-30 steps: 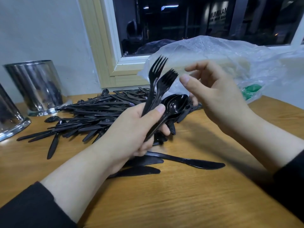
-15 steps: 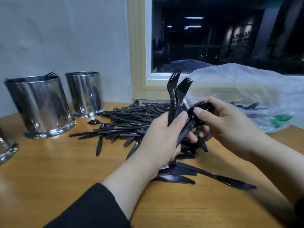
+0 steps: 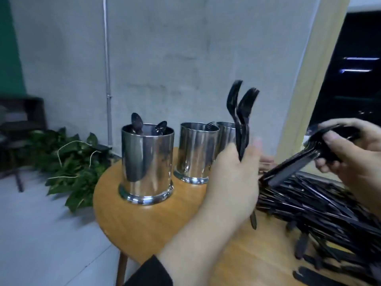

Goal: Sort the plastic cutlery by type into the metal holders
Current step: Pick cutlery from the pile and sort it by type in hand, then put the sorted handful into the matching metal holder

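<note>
Round wooden table (image 3: 144, 230), grey wall behind, three metal holders (image 3: 147, 162) standing on it.
Left hand (image 3: 231, 182) grips two black forks (image 3: 241, 120) upright; right hand (image 3: 354, 149) clutches spoons (image 3: 299, 166) (blurred) above the cutlery pile (image 3: 319, 207).

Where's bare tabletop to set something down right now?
Bare wood on the table in front of the spoon holder, out to the near-left edge beside the left hand. Right side is crowded: the cutlery pile covers it.
</note>
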Demonstrator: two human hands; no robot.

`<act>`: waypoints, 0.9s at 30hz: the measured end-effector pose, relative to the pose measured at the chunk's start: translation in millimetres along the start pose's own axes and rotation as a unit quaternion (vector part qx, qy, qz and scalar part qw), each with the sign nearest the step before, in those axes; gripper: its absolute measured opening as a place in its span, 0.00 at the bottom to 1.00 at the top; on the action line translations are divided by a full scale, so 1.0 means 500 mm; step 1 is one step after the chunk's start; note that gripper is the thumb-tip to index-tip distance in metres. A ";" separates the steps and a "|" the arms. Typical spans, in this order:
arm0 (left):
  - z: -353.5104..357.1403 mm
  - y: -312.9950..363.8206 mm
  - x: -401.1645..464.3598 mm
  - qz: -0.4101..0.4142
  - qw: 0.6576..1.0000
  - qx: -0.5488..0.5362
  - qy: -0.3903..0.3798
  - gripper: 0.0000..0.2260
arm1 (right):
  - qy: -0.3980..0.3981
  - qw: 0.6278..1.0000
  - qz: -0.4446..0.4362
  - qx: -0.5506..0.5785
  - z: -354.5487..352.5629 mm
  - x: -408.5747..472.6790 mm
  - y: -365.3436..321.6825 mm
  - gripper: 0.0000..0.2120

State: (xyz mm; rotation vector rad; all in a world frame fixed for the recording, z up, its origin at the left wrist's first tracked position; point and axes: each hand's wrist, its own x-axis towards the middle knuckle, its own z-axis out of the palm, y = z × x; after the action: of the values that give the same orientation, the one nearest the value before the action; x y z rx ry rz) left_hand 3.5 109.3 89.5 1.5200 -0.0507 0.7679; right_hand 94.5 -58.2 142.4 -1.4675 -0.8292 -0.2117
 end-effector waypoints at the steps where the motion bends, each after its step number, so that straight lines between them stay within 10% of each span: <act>1: -0.037 0.008 0.010 0.002 0.999 0.000 0.039 0.18 | 0.005 1.000 -0.018 -0.005 0.021 0.020 -0.007 0.03; 11: -0.255 -0.015 0.027 -0.044 0.980 -0.010 0.196 0.21 | -0.039 0.985 -0.097 -0.140 0.334 0.197 -0.034 0.06; 23: -0.262 -0.049 0.078 -0.104 0.980 -0.042 0.166 0.24 | -0.271 0.903 -0.087 -0.322 0.544 0.298 0.068 0.03; 27: -0.268 -0.057 0.101 -0.098 0.986 -0.035 0.132 0.23 | -0.185 0.932 -0.083 -0.300 0.497 0.310 0.073 0.13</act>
State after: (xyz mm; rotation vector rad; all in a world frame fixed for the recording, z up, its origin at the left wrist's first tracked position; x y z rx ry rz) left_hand -1.5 254.6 76.1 1.3231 0.2644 0.7936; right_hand 137.0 231.4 180.3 -2.0504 -1.2724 -0.3428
